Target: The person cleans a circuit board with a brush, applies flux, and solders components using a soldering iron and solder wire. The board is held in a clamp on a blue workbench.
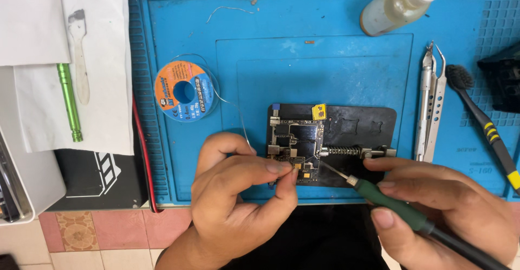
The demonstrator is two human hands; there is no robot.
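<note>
Right now my right hand (433,205) is closed round a green-handled soldering iron (401,207), tip resting at the lower right edge of the circuit board (295,145). My left hand (238,194) pinches thin solder wire (244,124) between thumb and forefinger, just at the board's lower edge; the wire loops up to the spool (186,91) on the blue mat (325,53). The board sits clamped in a dark holder (363,126), its spring bar pressing from the right.

To do this well, I judge the tip should heat the pad first, then the wire should touch the joint, not the iron. I'd keep both wrists braced on the mat's edge and feed only a little. Tweezers (430,105), a brush (485,126) and a squeeze bottle (398,4) lie off to the right, well apart.
</note>
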